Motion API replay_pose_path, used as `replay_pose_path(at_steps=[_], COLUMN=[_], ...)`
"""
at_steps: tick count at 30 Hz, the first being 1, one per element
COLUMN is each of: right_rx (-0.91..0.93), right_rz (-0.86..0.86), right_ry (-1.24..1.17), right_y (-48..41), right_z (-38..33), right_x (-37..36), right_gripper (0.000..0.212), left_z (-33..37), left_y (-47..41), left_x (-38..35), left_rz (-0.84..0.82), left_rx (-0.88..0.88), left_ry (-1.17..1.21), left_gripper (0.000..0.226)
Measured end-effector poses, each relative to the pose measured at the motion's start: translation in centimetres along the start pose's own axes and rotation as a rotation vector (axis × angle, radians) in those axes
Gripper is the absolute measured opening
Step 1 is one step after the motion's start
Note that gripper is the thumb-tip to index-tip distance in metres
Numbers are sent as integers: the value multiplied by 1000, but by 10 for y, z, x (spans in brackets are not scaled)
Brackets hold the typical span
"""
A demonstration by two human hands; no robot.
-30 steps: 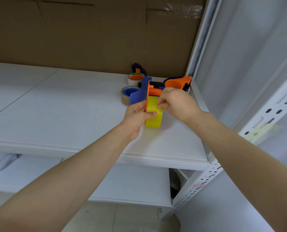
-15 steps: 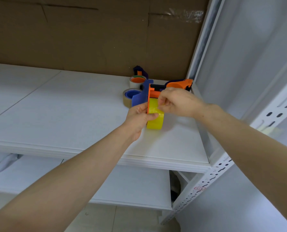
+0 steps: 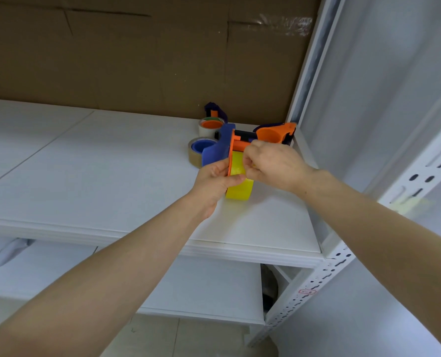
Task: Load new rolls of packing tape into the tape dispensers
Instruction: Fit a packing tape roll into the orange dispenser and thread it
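A yellow tape roll (image 3: 239, 189) sits in an orange and blue tape dispenser (image 3: 218, 150) held upright on the white shelf (image 3: 111, 181). My left hand (image 3: 215, 180) grips the dispenser's lower edge and the roll, thumb across the yellow tape. My right hand (image 3: 273, 163) pinches the tape's loose end near the top of the roll, fingers closed. The dispenser's orange handle (image 3: 274, 134) points right, behind my right hand.
A brown tape roll with a blue core (image 3: 197, 152) and a clear roll with an orange core (image 3: 210, 126) lie behind the dispenser. Another blue dispenser part (image 3: 215, 110) stands by the cardboard back wall (image 3: 137, 55). A white perforated upright (image 3: 368, 222) borders the right.
My right hand has shifted slightly along the top of the yellow roll, still pinching the tape. The camera view has drifted; the dispenser stays in place.
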State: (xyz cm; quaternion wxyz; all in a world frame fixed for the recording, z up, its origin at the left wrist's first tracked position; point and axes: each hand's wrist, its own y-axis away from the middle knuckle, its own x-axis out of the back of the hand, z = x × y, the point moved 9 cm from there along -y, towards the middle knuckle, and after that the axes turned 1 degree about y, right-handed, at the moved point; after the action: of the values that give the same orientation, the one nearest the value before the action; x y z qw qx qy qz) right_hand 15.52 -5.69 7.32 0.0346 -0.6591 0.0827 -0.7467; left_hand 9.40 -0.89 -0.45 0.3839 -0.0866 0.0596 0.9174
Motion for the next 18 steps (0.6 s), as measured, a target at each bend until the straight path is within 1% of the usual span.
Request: replay_pose_path(at_steps=[5,7,10,12,14,16,18], right_rx=[-59,-91,-119,-134,-128,-118,-113], right_rz=[67,78,49,35,49,88,133], right_ry=[-34,-115,-285,-383,-387,-326,-252], right_y=[3,1,-1,0,0,0,0], right_z=[3,8,14,17,17,15,12], right_x=[4,3,0,-1,1,3,3], right_gripper=[24,22,19,23,24,19,17], left_z=[0,1,0,1,2,2,0], left_y=[-2,-2,-2,-2,-2,-2,-3], left_x=[2,4,7,5,2,0,-2], left_rz=[8,34,62,58,45,24,-9], left_rx=[-17,-31,-29,-32,-40,-29,-12], left_ry=[-21,-22,-12,-18,-29,-33,-55], left_gripper=[26,27,27,28,27,26,36])
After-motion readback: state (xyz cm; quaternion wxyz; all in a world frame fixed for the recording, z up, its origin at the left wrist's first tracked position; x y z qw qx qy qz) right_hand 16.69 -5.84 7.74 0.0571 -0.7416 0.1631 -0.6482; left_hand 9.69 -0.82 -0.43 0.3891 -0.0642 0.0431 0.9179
